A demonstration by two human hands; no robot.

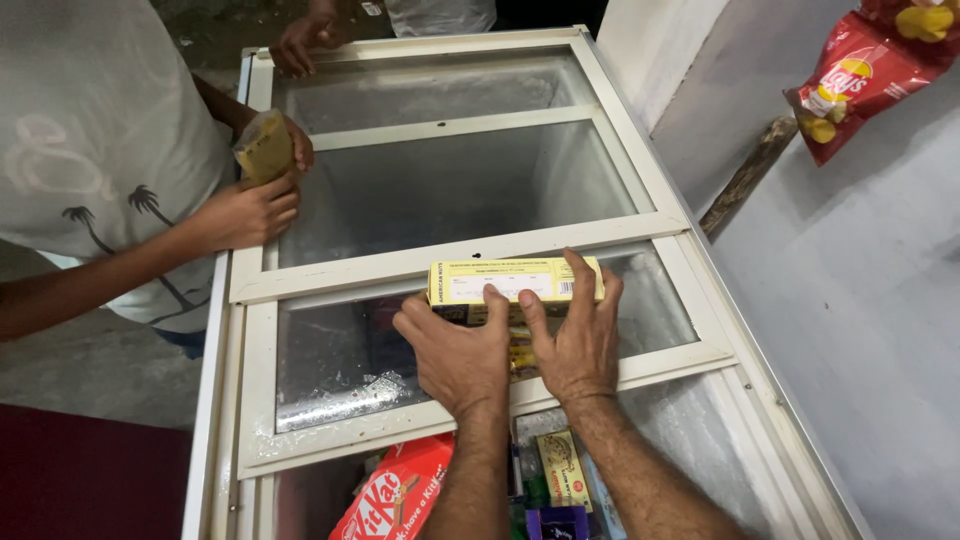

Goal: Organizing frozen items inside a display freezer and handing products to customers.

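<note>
Yellow carton (516, 280) gripped w/ both hands atop chest freezer's glass lid (455, 195): left hand (455, 352) & right hand (578, 340) curled round it; keep level, fingers off sliding frame.

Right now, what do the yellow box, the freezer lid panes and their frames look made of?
Yellow box under both hands: printed cardboard by the look, matte, crisp folded edges. Lid panes: glass or clear plastic, frosted, see-through, which one unclear. Frames: white plastic or painted metal, smooth, scuffed; cannot tell which.

- A carton (515, 281) lay on the freezer's sliding lid (455, 258), under both hands.
- Packets (398, 492) sat inside the freezer, before the lid.
- A snack bag (862, 72) hung at right.
</note>
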